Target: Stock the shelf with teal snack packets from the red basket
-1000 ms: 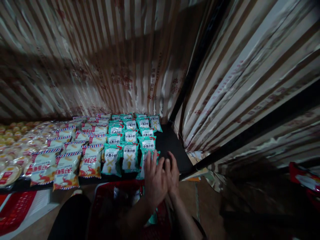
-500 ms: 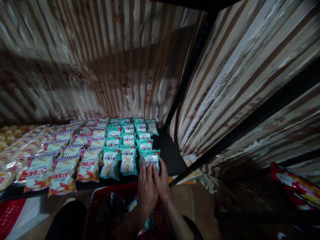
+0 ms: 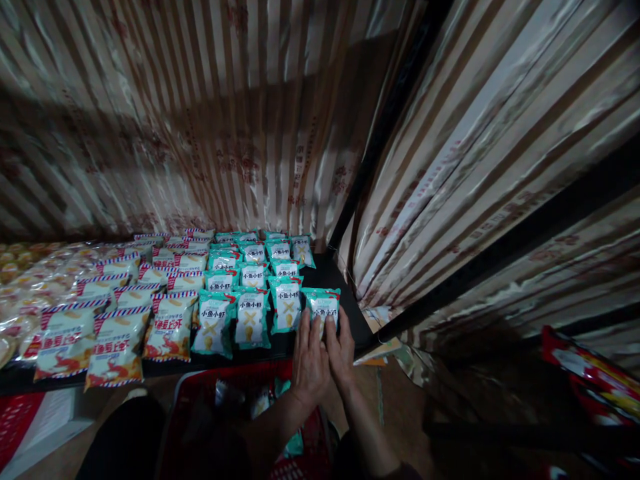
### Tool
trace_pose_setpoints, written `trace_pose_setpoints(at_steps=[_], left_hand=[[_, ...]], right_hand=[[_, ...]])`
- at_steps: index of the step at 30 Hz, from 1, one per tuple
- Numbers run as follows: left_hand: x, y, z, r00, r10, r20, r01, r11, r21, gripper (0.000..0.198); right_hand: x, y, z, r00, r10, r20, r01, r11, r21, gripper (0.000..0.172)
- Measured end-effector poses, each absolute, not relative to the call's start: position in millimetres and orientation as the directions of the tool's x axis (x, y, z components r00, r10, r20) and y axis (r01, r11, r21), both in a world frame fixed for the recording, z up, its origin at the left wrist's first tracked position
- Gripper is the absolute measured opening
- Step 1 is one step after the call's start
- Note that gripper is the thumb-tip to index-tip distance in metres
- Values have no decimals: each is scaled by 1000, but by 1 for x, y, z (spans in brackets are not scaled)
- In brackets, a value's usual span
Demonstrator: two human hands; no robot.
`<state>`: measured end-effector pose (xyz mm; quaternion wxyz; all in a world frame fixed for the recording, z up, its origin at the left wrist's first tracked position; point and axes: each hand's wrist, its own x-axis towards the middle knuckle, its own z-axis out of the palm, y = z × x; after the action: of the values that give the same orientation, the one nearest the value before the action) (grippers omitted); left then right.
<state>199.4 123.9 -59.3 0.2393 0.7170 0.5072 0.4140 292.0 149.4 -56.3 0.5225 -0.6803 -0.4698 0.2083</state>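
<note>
Between my two hands is a teal-and-white snack bag (image 3: 323, 302), upright near the front right of the black shelf (image 3: 344, 293). My left hand (image 3: 310, 360) has its fingers on the bag's lower left front. From the right side, my right hand (image 3: 342, 350) closes on the same bag, its fingers over the lower front. The bag's bottom is hidden behind my fingers. Just left stands a matching teal bag (image 3: 287, 305), the front one of its row. More teal bags (image 3: 253, 317) fill rows farther left.
White-and-orange snack bags (image 3: 117, 343) and clear-wrapped round snacks (image 3: 50, 280) line the shelf's left. Below the front edge is a red basket (image 3: 187, 381) with several bags inside. A black post (image 3: 350, 213) rises at the back right corner before striped curtains (image 3: 240, 120).
Both hands have moved right with the teal bag, away from the front of the third row. The teal bag behind it now shows fully. The view has shifted slightly.
</note>
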Motion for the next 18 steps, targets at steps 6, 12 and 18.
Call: trace_pose_setpoints(at_steps=[6,12,18], left_hand=[[224,149,-46,118,958,262,429,-287,857,51],[238,171,-48,97,973,211,434,-232,870,53],[255,200,-51,53,986,156,443,-164,882,52]], right_hand=[[311,179,-45,515,827,226,436,-26,-900,68],[321,205,-45,467,859,210,424,-10,-905,65],[332,237,-54,410,891,197,408,14,-913,60]])
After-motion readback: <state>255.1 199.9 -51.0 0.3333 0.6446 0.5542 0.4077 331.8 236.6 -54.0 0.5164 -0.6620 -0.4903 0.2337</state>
